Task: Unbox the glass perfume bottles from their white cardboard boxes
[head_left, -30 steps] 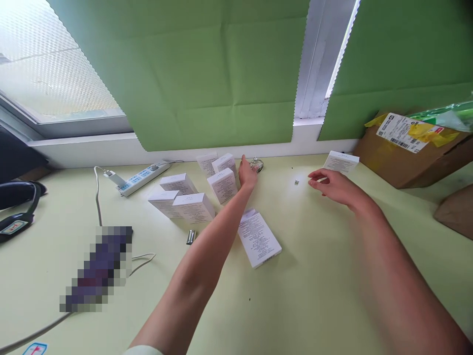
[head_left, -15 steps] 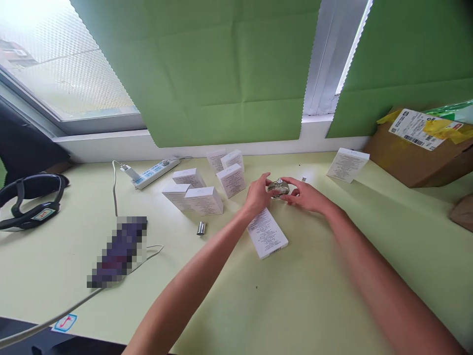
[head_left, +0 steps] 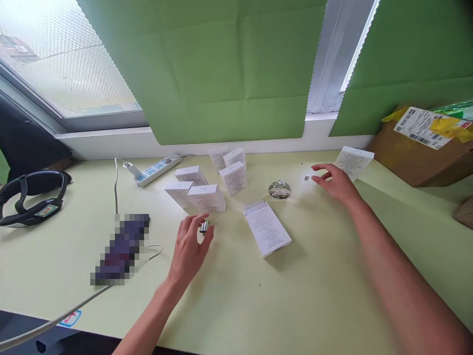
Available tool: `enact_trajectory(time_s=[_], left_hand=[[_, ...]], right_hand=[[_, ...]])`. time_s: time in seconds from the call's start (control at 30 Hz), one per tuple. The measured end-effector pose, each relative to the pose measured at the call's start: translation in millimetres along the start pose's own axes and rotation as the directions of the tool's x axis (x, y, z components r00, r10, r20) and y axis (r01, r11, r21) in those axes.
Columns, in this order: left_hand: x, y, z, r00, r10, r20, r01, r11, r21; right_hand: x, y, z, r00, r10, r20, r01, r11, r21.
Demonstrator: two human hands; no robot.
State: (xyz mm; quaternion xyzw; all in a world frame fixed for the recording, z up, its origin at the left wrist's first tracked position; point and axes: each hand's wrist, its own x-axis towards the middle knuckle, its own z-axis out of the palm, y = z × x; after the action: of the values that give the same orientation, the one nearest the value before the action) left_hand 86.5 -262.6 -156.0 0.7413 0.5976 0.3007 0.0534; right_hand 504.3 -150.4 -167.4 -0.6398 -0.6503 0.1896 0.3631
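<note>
While the round glass bottle (head_left: 279, 190) stands alone on the tabletop (head_left: 314, 296), between the flat white box (head_left: 266, 234) and the far wall, two small parts are being reached for at once. The left hand (head_left: 190, 249) is laid over a short silver cylinder (head_left: 203, 226), fingers loosely curled about it; whether it is already pinched cannot be told. The right hand (head_left: 334, 182) is spread open, its fingertips just beside a tiny metal piece (head_left: 306, 177) and near a leaning white box (head_left: 354, 162). Judged from this, the step in hand is the gathering of the bottle's loose parts. A fine pinch is called for on each, the metal piece being small and easily nudged away. A cluster of white boxes (head_left: 207, 185) stands just beyond the left hand, beside a power strip (head_left: 157, 169).
</note>
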Motion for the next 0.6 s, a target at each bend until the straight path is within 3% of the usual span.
enact_trajectory(time_s=[0.1,0.2,0.27,0.33,0.43,0.53,0.6], left_hand=[[20.3,28.4,3.9,0.987,0.086,0.133,-0.062,0.982,-0.178],[67.2,63.7,22.4,0.97,0.208,0.127,-0.167,0.947,-0.276],[104.2,78.6,41.0,0.971,0.174,0.164,-0.11,0.933,-0.341],[136.0,84.6,59.8,0.947,0.16,0.278,-0.045,0.925,-0.376],[163.2,83.7,80.1,0.867,0.253,0.429,-0.055,0.904,-0.423],[168.7,80.1,88.2,0.774,0.34,0.534,-0.074,0.886,-0.457],[166.7,79.2,89.7,0.744,0.359,0.563,-0.086,0.888,-0.452]], right_hand=[[2.9,19.2,19.7,0.994,-0.043,-0.098,0.036,0.997,-0.071],[2.6,30.8,39.4,0.993,-0.093,-0.073,0.085,0.991,-0.108],[2.1,34.1,44.9,0.993,-0.107,-0.059,0.099,0.988,-0.121],[2.2,35.0,44.9,0.993,-0.104,-0.056,0.096,0.987,-0.129],[3.1,34.8,39.1,0.996,-0.074,-0.053,0.067,0.99,-0.127],[2.8,35.6,27.5,1.0,-0.021,-0.016,0.019,0.994,-0.109],[1.3,36.7,16.3,0.999,0.017,0.05,-0.012,0.996,-0.088]])
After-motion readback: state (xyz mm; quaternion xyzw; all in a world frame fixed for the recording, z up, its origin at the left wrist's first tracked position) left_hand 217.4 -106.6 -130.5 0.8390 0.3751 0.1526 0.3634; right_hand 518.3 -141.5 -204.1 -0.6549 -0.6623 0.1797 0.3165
